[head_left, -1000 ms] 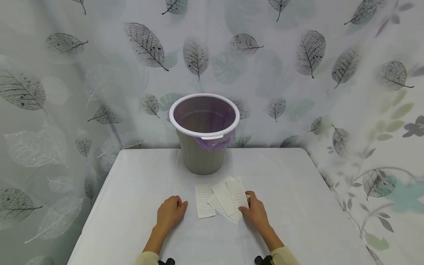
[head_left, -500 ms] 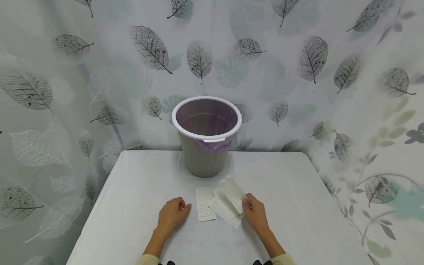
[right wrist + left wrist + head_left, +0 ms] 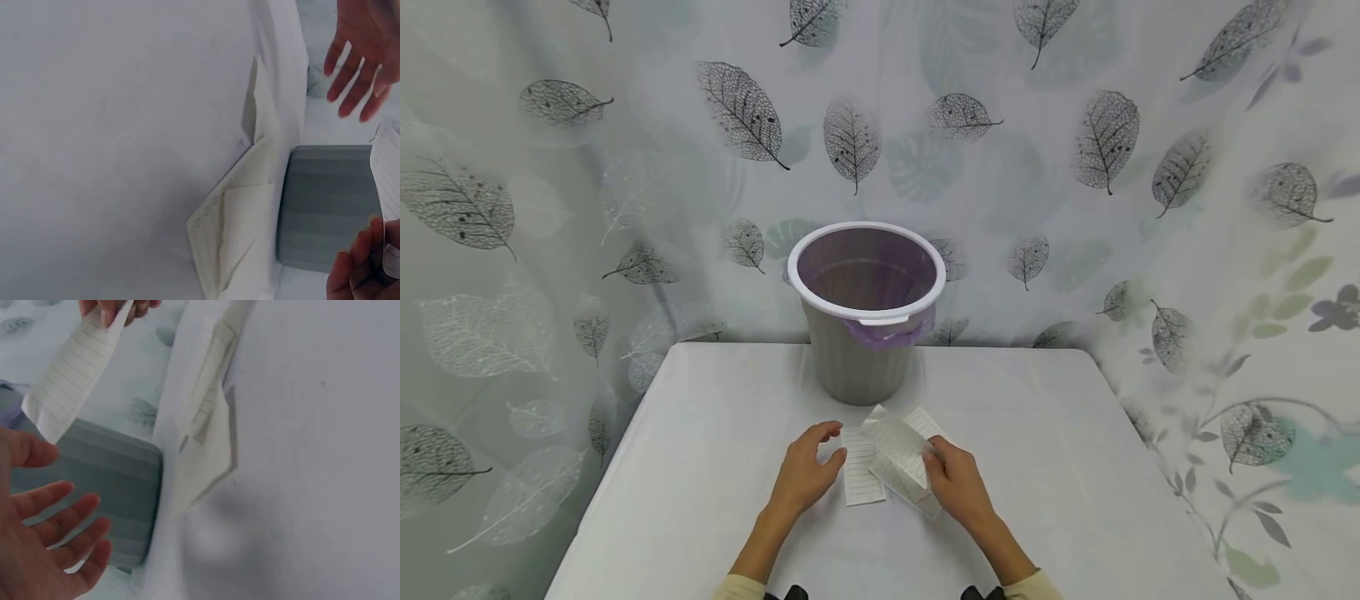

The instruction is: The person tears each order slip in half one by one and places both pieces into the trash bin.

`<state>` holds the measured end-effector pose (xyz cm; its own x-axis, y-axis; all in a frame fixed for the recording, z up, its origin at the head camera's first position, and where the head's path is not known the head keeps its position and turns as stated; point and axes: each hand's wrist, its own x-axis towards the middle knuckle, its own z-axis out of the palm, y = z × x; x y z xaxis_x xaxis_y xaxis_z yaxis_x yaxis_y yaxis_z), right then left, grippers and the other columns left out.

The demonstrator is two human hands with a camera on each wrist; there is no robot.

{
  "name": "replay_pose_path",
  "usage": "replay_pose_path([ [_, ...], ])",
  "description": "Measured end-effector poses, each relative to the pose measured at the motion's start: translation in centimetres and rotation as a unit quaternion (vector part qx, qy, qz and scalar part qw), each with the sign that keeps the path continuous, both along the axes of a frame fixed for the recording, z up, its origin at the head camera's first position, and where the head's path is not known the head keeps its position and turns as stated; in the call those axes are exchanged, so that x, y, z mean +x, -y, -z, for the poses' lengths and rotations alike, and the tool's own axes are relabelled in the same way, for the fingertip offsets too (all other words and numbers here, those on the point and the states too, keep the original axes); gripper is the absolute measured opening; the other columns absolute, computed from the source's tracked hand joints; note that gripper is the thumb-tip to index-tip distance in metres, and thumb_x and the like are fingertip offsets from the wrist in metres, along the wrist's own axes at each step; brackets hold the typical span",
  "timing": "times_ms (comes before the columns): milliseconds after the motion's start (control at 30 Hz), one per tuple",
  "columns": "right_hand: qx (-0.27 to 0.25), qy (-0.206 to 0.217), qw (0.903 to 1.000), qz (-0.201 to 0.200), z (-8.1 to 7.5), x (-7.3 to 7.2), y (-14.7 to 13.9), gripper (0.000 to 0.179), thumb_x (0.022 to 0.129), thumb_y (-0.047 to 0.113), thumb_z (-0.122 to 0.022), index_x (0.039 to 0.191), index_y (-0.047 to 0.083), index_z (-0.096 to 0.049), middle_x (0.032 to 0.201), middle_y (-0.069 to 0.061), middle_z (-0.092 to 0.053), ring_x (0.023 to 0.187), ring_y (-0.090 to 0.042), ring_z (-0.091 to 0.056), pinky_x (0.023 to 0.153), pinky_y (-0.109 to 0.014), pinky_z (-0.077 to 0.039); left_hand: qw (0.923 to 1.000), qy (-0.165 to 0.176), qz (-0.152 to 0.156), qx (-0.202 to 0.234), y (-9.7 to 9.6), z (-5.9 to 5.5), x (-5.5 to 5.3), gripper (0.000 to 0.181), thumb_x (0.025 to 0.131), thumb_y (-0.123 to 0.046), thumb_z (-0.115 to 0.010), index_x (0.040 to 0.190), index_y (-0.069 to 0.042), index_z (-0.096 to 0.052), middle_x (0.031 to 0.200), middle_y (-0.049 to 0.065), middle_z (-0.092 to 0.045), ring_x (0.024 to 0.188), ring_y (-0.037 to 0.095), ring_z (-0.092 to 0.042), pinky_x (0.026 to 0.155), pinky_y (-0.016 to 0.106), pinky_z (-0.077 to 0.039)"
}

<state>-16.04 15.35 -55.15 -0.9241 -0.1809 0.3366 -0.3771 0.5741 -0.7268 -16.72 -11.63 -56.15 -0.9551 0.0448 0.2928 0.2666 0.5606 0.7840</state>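
My right hand (image 3: 958, 483) pinches one end of a lined paper sheet (image 3: 898, 440), raised over the other papers in the head view. The left hand (image 3: 805, 471) is held with fingers spread and thumb apart, just left of the papers and holding nothing. In the left wrist view, the raised sheet's free end (image 3: 59, 403) hangs close to the left thumb. Below it, one lined sheet (image 3: 863, 483) lies flat on the left, and several overlapping sheets (image 3: 917, 497) lie beside it, partly hidden by the raised one.
Behind the papers stands a grey-brown bin (image 3: 859, 367) with a white rim and a purple liner (image 3: 887, 335) folded over its edge. A white cloth covers the table (image 3: 1060, 467). A leaf-patterned curtain (image 3: 1037, 183) hangs at the back and sides.
My right hand has lifted one sheet off the overlapping papers and carried it leftward. The left hand has moved up and right toward it, its fingers opening from a loose curl.
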Motion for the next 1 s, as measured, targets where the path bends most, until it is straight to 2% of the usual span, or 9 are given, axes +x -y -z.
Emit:
replay_pose_path([
  [167, 0.016, -0.003, 0.9998, -0.012, -1.0, 0.2, 0.3, 0.015, 0.096, -0.006, -0.065, 0.095, 0.009, -0.069, 0.061, 0.014, -0.040, 0.052, -0.001, -0.036, 0.045, -0.023, -0.033, 0.9981, -0.006, 0.041, 0.045, -0.5, -1.5, 0.0, 0.045, 0.091, -0.006, -0.072, 0.135, -0.005, -0.065, 0.124, 0.008, -0.070, 0.116, 0.033, -0.063, 0.094, 0.053, -0.052],
  [267, 0.028, -0.020, 0.9991, -0.026, -1.6, 0.2, 0.5, 0.015, 0.096, -0.005, -0.066, 0.094, 0.010, -0.068, 0.063, 0.015, -0.042, 0.054, -0.002, -0.038, 0.046, -0.024, -0.034, 0.9950, -0.009, 0.066, 0.074, -0.7, -2.5, 0.0, 0.046, 0.092, -0.008, -0.072, 0.138, -0.006, -0.063, 0.124, 0.007, -0.070, 0.117, 0.036, -0.063, 0.093, 0.056, -0.051],
  [467, 0.043, -0.056, 0.9953, -0.066, -2.7, -0.1, 0.8, 0.017, 0.096, -0.006, -0.065, 0.090, 0.010, -0.064, 0.067, 0.016, -0.043, 0.057, -0.002, -0.039, 0.049, -0.024, -0.036, 0.9912, -0.025, 0.084, 0.099, -0.9, -4.7, -0.2, 0.042, 0.095, -0.011, -0.073, 0.136, -0.012, -0.065, 0.118, 0.002, -0.072, 0.111, 0.027, -0.067, 0.091, 0.056, -0.054],
  [600, 0.049, -0.073, 0.9924, -0.086, -3.6, -0.2, 0.8, 0.018, 0.095, -0.007, -0.066, 0.089, 0.010, -0.064, 0.069, 0.016, -0.044, 0.057, -0.001, -0.039, 0.048, -0.023, -0.037, 0.9906, -0.032, 0.093, 0.095, -0.8, -5.9, -0.3, 0.029, 0.095, -0.012, -0.074, 0.124, -0.012, -0.072, 0.107, -0.002, -0.074, 0.100, 0.020, -0.070, 0.089, 0.051, -0.056],
  [767, 0.064, -0.095, 0.9890, -0.093, -5.2, -0.3, 0.5, 0.016, 0.093, -0.006, -0.069, 0.093, 0.009, -0.068, 0.075, 0.011, -0.056, 0.060, -0.003, -0.046, 0.051, -0.024, -0.042, 0.9916, -0.010, 0.102, 0.079, -1.0, -6.9, -0.3, 0.002, 0.096, -0.017, -0.076, 0.096, -0.016, -0.077, 0.084, -0.012, -0.070, 0.082, 0.012, -0.067, 0.074, 0.037, -0.056],
  [900, 0.074, -0.116, 0.9868, -0.085, -6.3, -0.5, 0.3, 0.015, 0.091, 0.001, -0.076, 0.103, 0.008, -0.071, 0.094, 0.002, -0.069, 0.080, -0.012, -0.064, 0.066, -0.034, -0.056, 0.9918, -0.011, 0.100, 0.079, -1.1, -7.3, 0.0, 0.007, 0.097, -0.019, -0.076, 0.090, -0.017, -0.076, 0.081, -0.013, -0.069, 0.079, 0.011, -0.065, 0.071, 0.034, -0.055],
  [1000, 0.072, -0.127, 0.9864, -0.075, -6.9, -0.5, 0.4, 0.027, 0.089, 0.008, -0.082, 0.114, 0.009, -0.071, 0.105, 0.000, -0.071, 0.096, -0.017, -0.067, 0.078, -0.042, -0.058, 0.9917, -0.017, 0.096, 0.084, -1.2, -7.5, 0.2, 0.008, 0.097, -0.017, -0.076, 0.089, -0.017, -0.076, 0.082, -0.013, -0.068, 0.081, 0.012, -0.065, 0.074, 0.034, -0.055],
])
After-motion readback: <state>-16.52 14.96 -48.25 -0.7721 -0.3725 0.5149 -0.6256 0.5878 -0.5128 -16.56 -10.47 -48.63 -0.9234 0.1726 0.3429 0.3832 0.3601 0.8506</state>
